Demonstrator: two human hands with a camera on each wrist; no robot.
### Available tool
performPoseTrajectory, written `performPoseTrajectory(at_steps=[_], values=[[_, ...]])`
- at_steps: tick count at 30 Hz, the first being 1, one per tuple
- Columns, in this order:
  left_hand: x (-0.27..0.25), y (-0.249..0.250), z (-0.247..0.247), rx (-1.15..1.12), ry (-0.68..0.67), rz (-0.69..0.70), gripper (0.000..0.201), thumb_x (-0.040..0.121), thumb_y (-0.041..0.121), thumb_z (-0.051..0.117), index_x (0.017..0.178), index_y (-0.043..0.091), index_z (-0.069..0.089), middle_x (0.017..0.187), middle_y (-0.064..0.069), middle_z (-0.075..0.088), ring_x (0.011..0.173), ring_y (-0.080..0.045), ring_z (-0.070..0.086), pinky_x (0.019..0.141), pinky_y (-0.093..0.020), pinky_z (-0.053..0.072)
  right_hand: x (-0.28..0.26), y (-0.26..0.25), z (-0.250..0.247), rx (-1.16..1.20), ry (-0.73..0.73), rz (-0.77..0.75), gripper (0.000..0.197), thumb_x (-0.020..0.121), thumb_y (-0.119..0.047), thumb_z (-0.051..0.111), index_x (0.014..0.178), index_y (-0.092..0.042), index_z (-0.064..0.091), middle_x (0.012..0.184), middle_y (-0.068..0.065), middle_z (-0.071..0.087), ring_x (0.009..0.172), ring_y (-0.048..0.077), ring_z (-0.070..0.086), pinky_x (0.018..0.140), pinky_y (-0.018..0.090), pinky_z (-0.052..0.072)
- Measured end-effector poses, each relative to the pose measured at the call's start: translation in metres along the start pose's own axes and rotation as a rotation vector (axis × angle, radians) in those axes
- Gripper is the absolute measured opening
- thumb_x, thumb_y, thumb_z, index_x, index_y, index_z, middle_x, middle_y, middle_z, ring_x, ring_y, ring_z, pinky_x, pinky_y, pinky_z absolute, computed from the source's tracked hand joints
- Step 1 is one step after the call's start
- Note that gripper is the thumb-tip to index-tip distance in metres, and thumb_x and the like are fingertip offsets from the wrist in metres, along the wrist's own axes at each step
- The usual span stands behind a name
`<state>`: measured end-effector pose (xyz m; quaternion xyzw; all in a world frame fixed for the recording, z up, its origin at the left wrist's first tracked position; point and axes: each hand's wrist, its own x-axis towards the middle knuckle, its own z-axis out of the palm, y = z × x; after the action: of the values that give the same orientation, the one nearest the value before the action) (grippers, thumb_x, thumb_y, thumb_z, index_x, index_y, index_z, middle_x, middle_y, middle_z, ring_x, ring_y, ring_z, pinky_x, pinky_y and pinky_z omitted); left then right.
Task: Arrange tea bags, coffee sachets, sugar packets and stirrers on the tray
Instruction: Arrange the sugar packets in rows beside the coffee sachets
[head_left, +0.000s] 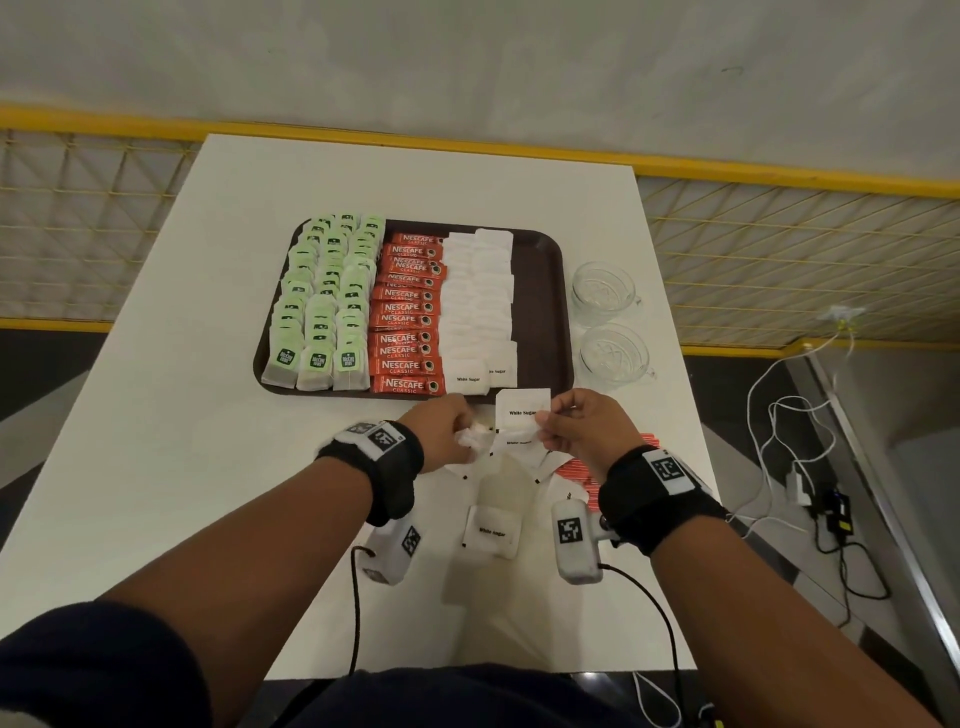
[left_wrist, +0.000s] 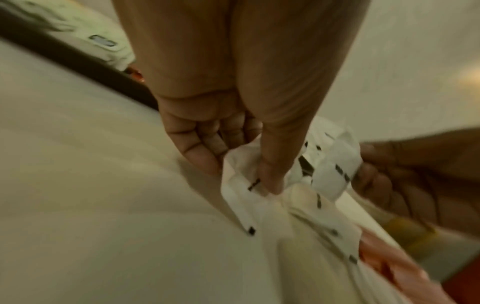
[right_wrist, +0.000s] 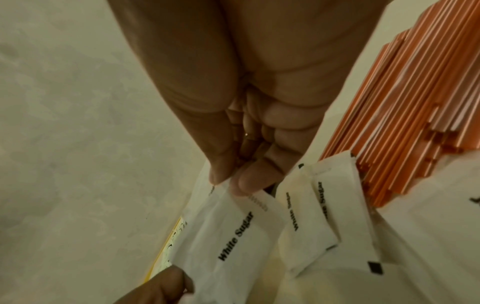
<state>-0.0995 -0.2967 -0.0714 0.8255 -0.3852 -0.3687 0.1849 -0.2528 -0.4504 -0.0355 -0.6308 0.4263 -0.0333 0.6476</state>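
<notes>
1. Starting at the left, three columns of green tea bags (head_left: 322, 301) are already laid on the brown tray (head_left: 545, 291), with a red column of coffee sachets (head_left: 408, 312) just beside them and white sugar packets (head_left: 478, 301) filling the next strip. The tray's right strip is bare.
2. A crumpled bunch of loose white packets (left_wrist: 262, 185) is gripped by the left hand (head_left: 444, 434), fingers curled round it, on the table (head_left: 156, 415) just below the tray's near edge.
3. A single held sugar packet (head_left: 522, 410) is pinched at its edge between thumb and forefinger of the right hand (head_left: 587, 428), raised near the tray's front rim; the other fingers are tucked in.
4. More packets are scattered on the table between the wrists, and orange stirrers (right_wrist: 405, 98) are lying further right, not yet on the tray. Two glass cups (head_left: 605, 288) are parked right of the tray.
5. Handling guess: packets look featherlight, soft and crinkly, so an edge pinch is probably enough; squeezing the middle could be avoided since paper may tear. The stirrers look stiff, thin and slick, so they're likely best taken as a bundle round the middle.
</notes>
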Motion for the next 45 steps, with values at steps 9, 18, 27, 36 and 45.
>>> performPoseTrajectory(at_steps=[9,18,27,36,45], values=[[-0.012,-0.005,-0.025,-0.431,0.010,-0.051,0.023,0.096,0.023,0.061,0.117,0.014,0.057,0.111,-0.006,0.065,0.097,-0.021,0.065,0.078,-0.032,0.057,0.007,-0.007,0.018,0.186,-0.024,0.024,0.015,0.087,0.003,0.066,0.083,-0.004,0.054,0.070,0.012,0.059,0.061,0.019,0.062,0.064,0.028,0.057],[-0.009,-0.003,-0.030,-0.835,-0.102,-0.094,0.042,0.089,0.028,0.070,0.124,0.017,0.048,0.123,-0.010,0.065,0.101,-0.025,0.071,0.087,-0.042,0.058,0.026,-0.017,0.047,0.323,0.050,0.042,0.012,0.089,0.004,0.065,0.092,-0.002,0.055,0.071,0.013,0.059,0.060,0.020,0.062,0.060,0.026,0.057],[0.002,-0.025,-0.043,-0.649,0.069,-0.097,0.046,0.085,0.015,0.074,0.124,0.014,0.050,0.113,-0.010,0.066,0.088,-0.024,0.073,0.068,-0.038,0.062,0.049,-0.019,0.040,0.117,0.150,0.009,0.019,0.087,-0.006,0.069,0.080,-0.014,0.054,0.073,0.005,0.061,0.055,0.014,0.055,0.049,0.025,0.043],[0.007,-0.044,-0.062,-0.687,0.154,-0.107,0.038,0.085,0.011,0.074,0.115,0.014,0.052,0.108,-0.007,0.068,0.082,-0.023,0.074,0.063,-0.033,0.061,0.067,-0.010,0.039,-0.584,0.266,-0.095,0.015,0.084,-0.022,0.073,0.084,-0.017,0.059,0.084,0.001,0.062,0.078,0.016,0.058,0.070,0.026,0.045],[0.013,-0.043,-0.068,-0.693,0.119,-0.092,0.040,0.083,0.012,0.076,0.116,0.012,0.054,0.104,-0.006,0.069,0.082,-0.023,0.074,0.069,-0.038,0.062,0.070,-0.017,0.047,-0.666,0.352,-0.070,0.023,0.086,-0.031,0.070,0.095,-0.014,0.057,0.090,0.002,0.063,0.087,0.021,0.061,0.073,0.028,0.043]])
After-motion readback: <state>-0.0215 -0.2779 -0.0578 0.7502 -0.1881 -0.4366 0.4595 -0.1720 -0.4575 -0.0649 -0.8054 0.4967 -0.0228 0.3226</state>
